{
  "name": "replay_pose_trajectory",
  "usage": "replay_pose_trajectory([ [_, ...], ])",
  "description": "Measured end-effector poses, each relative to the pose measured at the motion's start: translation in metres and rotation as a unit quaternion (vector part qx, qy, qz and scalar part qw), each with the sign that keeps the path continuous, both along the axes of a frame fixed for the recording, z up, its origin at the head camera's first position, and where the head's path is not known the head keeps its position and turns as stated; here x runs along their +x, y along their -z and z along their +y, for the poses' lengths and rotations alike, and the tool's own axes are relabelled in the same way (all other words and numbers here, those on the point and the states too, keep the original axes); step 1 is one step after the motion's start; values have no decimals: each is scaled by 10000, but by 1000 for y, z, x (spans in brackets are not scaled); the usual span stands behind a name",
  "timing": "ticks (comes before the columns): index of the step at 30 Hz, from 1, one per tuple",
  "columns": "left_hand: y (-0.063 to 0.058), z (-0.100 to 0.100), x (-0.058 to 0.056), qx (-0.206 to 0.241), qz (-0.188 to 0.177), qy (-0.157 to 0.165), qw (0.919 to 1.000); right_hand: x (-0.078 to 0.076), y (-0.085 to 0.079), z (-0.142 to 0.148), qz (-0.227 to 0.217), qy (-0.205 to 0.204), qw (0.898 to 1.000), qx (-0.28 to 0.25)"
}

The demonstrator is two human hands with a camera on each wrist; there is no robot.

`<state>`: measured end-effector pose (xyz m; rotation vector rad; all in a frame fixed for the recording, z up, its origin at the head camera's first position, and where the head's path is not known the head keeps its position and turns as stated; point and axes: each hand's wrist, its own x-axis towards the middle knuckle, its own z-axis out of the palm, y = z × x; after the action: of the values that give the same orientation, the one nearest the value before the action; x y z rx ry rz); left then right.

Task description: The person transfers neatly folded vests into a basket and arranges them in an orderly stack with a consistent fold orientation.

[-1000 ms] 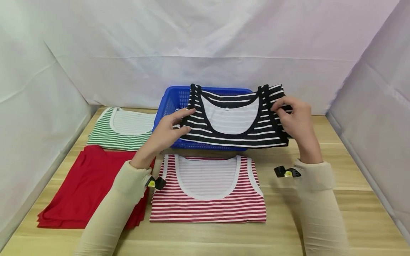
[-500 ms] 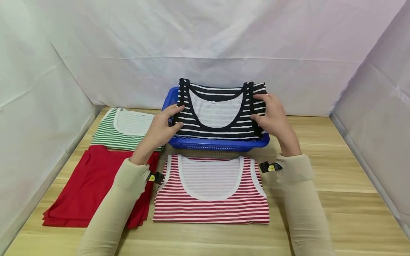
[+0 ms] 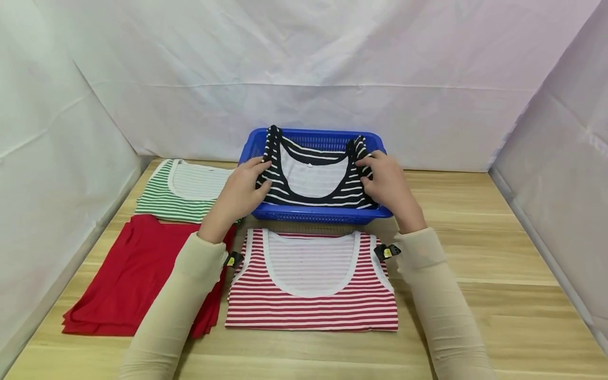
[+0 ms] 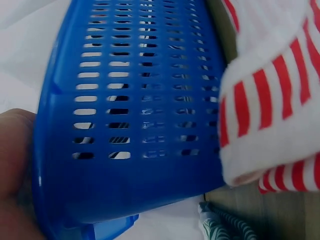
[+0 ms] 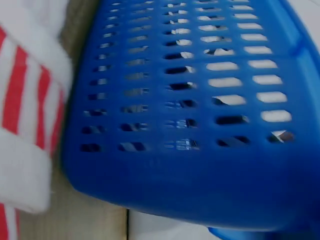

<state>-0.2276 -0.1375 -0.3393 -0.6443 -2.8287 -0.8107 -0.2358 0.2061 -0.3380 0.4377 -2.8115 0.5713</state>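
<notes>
A folded black-and-white striped tank top (image 3: 313, 199) lies inside the blue plastic basket (image 3: 323, 215), its neckline facing up. My left hand (image 3: 242, 187) holds its left side, thumb in front and fingers farther back. At its right side my right hand (image 3: 390, 184) grips the fabric, fingers curled at the edge. In the left wrist view the basket wall (image 4: 125, 190) fills most of the frame, with part of my left hand (image 4: 17, 175) at its rim. The right wrist view shows the slotted basket wall (image 5: 190, 180) with dark and white cloth behind it.
A red-and-white striped tank top (image 3: 311, 314) lies folded in front of the basket. Left of it are a red folded garment (image 3: 128, 279) and a green-and-white striped tank top (image 3: 185, 210). White cloth walls (image 3: 309, 68) surround the wooden table (image 3: 499, 253).
Both hands have moved the black striped tank top leftward and down into the basket. The right hand has travelled left, bringing the garment's right side inward.
</notes>
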Motion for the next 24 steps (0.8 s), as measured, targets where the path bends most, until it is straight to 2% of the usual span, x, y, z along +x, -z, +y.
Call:
replay_pose_trajectory([
  [3,3,1,0,-433,255,-17,9987,1,2,-5,-123,125,9990,418],
  [5,4,1,1,-617,284,-85,9977,1,3,-7,-136,191,9977,631],
  [9,4,0,0,-873,54,-176,9960,1,5,-9,-114,304,9959,843],
  [16,2,-3,-4,-1276,-440,-163,9907,-1,5,-11,102,359,9962,782],
  [24,2,-4,-7,-1533,-530,-144,9867,-2,6,-14,144,341,9961,801],
])
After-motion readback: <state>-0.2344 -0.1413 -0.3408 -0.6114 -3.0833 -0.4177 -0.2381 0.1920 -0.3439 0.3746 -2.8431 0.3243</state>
